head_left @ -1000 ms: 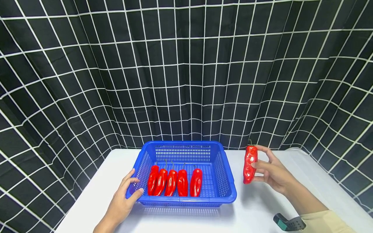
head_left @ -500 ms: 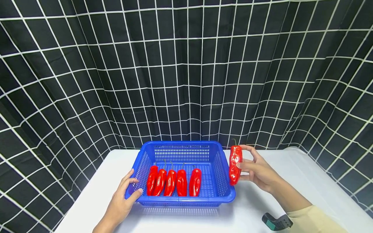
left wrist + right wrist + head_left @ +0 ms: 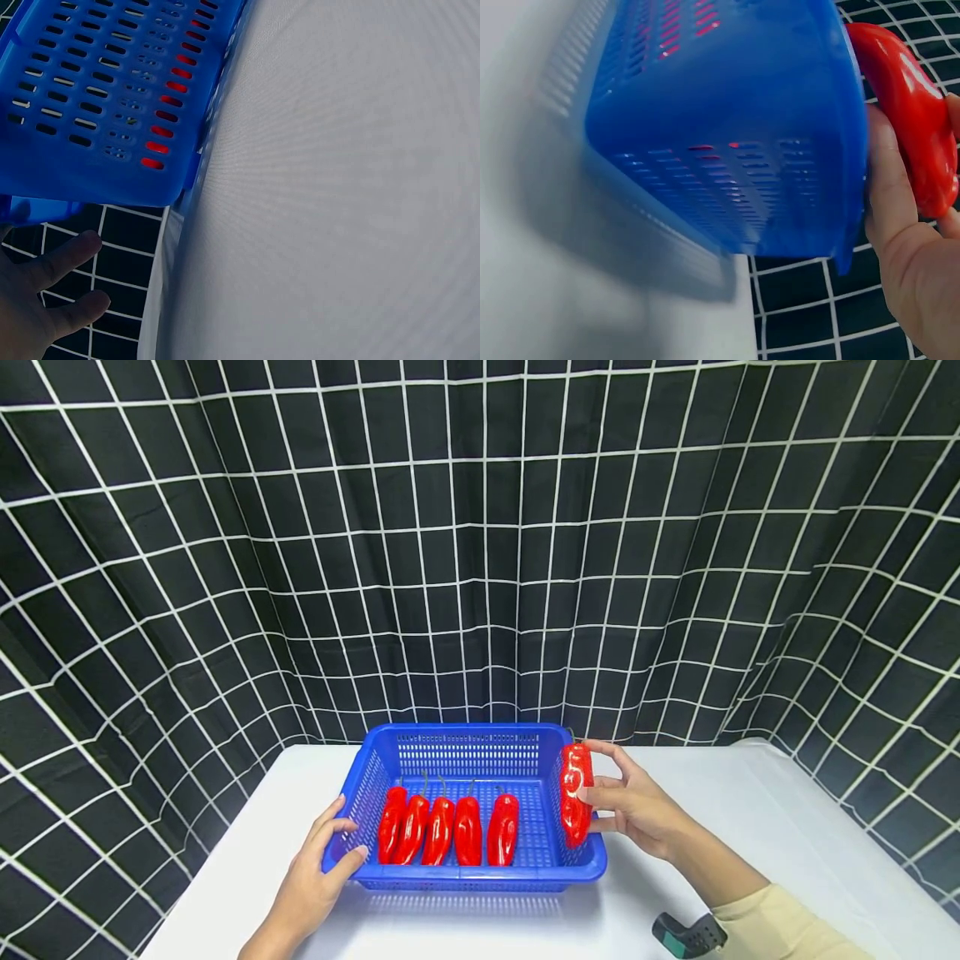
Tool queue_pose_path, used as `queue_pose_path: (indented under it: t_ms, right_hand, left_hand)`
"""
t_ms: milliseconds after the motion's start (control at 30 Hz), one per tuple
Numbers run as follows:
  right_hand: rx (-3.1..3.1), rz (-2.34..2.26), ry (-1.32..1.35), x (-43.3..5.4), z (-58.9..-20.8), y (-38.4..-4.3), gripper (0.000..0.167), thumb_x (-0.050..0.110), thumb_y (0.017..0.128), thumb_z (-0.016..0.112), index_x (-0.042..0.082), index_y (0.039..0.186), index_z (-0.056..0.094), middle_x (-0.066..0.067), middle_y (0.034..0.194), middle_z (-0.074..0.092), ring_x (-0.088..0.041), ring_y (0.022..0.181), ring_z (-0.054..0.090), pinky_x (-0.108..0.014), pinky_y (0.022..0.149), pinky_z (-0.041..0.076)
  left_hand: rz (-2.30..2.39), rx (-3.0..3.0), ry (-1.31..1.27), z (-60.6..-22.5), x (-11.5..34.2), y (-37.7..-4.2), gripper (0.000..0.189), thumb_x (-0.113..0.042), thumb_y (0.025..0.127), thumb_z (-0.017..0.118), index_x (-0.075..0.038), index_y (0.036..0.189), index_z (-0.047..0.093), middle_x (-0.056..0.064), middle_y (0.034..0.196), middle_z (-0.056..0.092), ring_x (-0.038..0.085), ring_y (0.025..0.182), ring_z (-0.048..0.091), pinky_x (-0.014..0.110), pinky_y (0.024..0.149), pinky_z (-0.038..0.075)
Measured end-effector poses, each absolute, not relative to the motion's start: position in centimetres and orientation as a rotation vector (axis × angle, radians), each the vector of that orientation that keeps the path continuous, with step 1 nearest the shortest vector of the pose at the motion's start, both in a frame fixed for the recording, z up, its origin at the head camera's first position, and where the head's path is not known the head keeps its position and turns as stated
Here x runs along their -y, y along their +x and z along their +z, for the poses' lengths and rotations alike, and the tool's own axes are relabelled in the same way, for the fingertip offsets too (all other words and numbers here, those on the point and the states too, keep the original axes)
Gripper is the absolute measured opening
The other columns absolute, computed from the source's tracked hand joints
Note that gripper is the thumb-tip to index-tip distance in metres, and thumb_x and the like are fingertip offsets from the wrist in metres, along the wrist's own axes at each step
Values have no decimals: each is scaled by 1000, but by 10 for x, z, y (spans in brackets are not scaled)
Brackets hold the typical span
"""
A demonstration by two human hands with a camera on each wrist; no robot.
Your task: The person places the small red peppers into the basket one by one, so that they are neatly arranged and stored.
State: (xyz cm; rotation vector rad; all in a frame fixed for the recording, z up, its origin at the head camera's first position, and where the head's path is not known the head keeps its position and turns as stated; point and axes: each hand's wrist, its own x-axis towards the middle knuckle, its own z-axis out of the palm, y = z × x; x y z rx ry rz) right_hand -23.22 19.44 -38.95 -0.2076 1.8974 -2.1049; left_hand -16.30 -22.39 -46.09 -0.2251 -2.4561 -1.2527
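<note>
A blue plastic basket (image 3: 480, 874) stands on the white table, with several glossy red chili peppers (image 3: 468, 831) lying side by side in it, stems pointing away. My left hand (image 3: 315, 868) holds the basket's left rim near the front corner, thumb and a finger over the edge; in the left wrist view two fingers (image 3: 71, 259) show outside the wall. Another red chili pepper (image 3: 576, 793) is pinched between thumb and fingers of my right hand (image 3: 633, 802), upright at the basket's right rim. The right wrist view shows this held pepper (image 3: 911, 112) just past the rim.
The white tabletop (image 3: 750, 810) extends on both sides of the basket. Black curtains (image 3: 480, 552) with a white grid hang behind the table and at its sides. A dark wrist strap (image 3: 690, 935) is by the right sleeve.
My right hand has carried its chili pepper leftward from over the table to the basket's right rim, and slightly lower just now. The left hand and the basket's peppers stay put.
</note>
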Motion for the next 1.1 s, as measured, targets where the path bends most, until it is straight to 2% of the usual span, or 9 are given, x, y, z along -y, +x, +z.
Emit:
queue_pose_path:
  t_ms: [100, 333, 433, 1100]
  right_hand:
    - [-1918, -2082, -209, -191, -391, -231, 82, 8, 84, 73, 21, 149, 23, -26, 124, 52, -37, 105, 60, -56, 79, 52]
    - [-1969, -2022, -269, -185, -390, -231, 82, 8, 83, 74, 18, 148, 26, -23, 99, 58, -37, 98, 63, -57, 76, 52]
    - [-1985, -2000, -281, -182, -390, -229, 82, 9, 83, 75, 17, 148, 26, -21, 94, 57, -36, 95, 64, -57, 75, 53]
    - [-2161, -1929, -241, -170, -388, -222, 76, 14, 84, 76, 13, 146, 33, -16, 88, 54, -29, 83, 65, -49, 70, 56]
  left_hand:
    - [-1255, 2451, -232, -461, 224, -163, 21, -16, 89, 68, -10, 108, 59, 8, 151, 34, 41, 137, 28, 65, 103, 24]
    - [-1255, 2452, -227, -462, 225, -163, 22, -17, 89, 68, -10, 108, 59, 9, 151, 35, 41, 137, 28, 66, 103, 24]
    - [-1262, 2460, -223, -461, 225, -163, 22, -17, 90, 67, -10, 108, 59, 9, 151, 34, 41, 137, 28, 66, 103, 23]
    - [-1278, 2461, -230, -460, 223, -163, 22, -17, 90, 67, -9, 108, 58, 9, 152, 33, 42, 138, 26, 66, 103, 23]
